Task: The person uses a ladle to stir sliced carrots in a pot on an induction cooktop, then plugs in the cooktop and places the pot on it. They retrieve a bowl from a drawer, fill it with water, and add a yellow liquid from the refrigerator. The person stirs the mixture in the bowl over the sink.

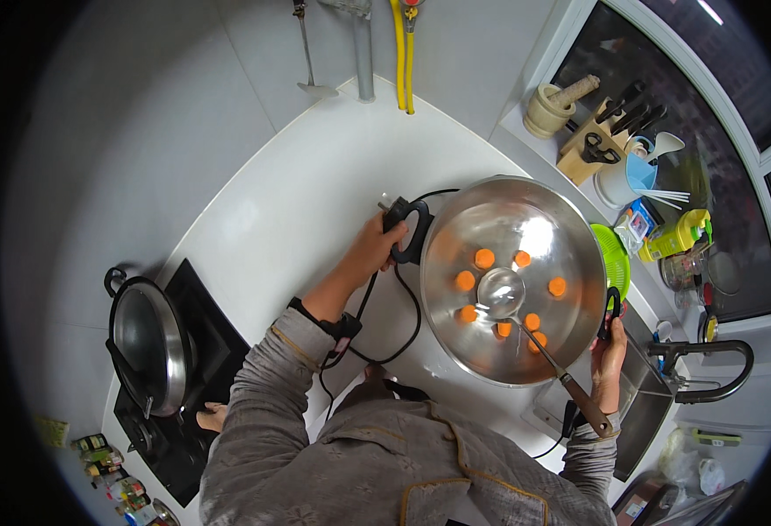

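Observation:
A large steel wok (444, 309) with two black handles is in front of me, over the white counter. My left hand (385, 240) is at its left handle, around a black power plug (390, 209) with metal prongs; how far it also grips the handle is hard to tell. My right hand (612, 348) is closed on the black right handle (612, 309). Several orange carrot pieces (484, 258) lie spread in the wok. A steel ladle (501, 292) rests among them, its brown grip over the rim near my right forearm. Black cable (418, 322) loops beside the wok.
On the left, a lidded pan (148, 348) stands on a black hob (208, 315); another person's hand (212, 417) is near it. A green basket (612, 256), sink (642, 407) and faucet (720, 348) are right. The sill holds a knife block (582, 154) and a stone mortar (546, 112).

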### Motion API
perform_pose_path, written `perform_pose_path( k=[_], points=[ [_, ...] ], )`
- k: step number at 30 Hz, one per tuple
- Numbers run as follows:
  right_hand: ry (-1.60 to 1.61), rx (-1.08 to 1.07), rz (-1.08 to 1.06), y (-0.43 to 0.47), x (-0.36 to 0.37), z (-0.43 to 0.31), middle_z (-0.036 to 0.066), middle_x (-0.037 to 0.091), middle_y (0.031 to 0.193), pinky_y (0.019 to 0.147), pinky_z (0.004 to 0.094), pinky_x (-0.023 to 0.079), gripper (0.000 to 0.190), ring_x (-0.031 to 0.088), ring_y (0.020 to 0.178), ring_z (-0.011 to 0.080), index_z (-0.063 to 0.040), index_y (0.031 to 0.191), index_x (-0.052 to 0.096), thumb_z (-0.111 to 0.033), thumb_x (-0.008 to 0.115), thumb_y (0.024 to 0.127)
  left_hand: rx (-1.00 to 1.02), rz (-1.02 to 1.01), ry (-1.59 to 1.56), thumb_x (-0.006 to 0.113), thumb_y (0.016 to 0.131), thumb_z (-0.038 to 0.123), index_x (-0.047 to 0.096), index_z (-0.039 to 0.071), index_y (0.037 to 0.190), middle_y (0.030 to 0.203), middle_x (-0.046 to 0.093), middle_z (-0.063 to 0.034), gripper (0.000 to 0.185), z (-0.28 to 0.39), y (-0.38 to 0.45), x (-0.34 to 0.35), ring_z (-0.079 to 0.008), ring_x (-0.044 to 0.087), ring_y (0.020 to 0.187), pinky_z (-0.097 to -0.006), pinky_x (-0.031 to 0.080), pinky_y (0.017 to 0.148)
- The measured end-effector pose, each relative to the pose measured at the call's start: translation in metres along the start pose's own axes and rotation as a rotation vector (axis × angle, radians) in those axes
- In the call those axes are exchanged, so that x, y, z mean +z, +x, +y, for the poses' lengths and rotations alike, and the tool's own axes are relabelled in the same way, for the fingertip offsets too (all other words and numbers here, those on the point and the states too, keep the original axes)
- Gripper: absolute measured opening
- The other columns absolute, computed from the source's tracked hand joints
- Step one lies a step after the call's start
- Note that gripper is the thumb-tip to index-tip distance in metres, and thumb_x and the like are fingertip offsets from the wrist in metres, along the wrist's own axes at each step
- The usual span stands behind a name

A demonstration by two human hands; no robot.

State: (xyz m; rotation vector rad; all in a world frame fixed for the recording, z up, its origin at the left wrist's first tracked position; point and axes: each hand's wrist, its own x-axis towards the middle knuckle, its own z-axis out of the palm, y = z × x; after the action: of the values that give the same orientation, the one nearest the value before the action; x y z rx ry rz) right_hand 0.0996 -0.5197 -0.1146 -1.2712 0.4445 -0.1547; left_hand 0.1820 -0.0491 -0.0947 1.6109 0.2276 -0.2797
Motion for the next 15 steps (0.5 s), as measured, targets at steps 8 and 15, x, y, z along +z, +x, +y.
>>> perform_pose_path(
  k=[8, 15],
  points=[
    [0.084, -0.006, 0.089, 0.018, 0.040, 0.003, 0.002, 0.059, 0.081, 0.045, 0.0248, 0.044, 0.026, 0.053, 0.055, 0.0127, -0.005, 0.098, 0.057, -0.027, 0.044, 0.099, 0.011, -0.001, -0.007, 0.054, 0.093, 0.029, 0.051, 0.008, 0.088, 0.065, 0.050, 0.0006, 0.022, 0.014, 0.042, -0.017, -0.0081, 0.044, 0.047, -0.0227, 0.034, 0.041],
    [0.109, 0.045, 0.075, 0.028, 0.043, 0.004, 0.005, 0.057, 0.070, 0.041, 0.0270, 0.045, 0.026, 0.052, 0.045, 0.0154, -0.006, 0.092, 0.056, -0.028, 0.046, 0.098, 0.004, 0.055, -0.006, 0.055, 0.092, 0.028, 0.054, 0.009, 0.097, 0.065, 0.050, 0.0022, 0.019, 0.011, 0.053, -0.015, -0.0070, 0.042, 0.049, -0.0217, 0.031, 0.041]
  ],
)
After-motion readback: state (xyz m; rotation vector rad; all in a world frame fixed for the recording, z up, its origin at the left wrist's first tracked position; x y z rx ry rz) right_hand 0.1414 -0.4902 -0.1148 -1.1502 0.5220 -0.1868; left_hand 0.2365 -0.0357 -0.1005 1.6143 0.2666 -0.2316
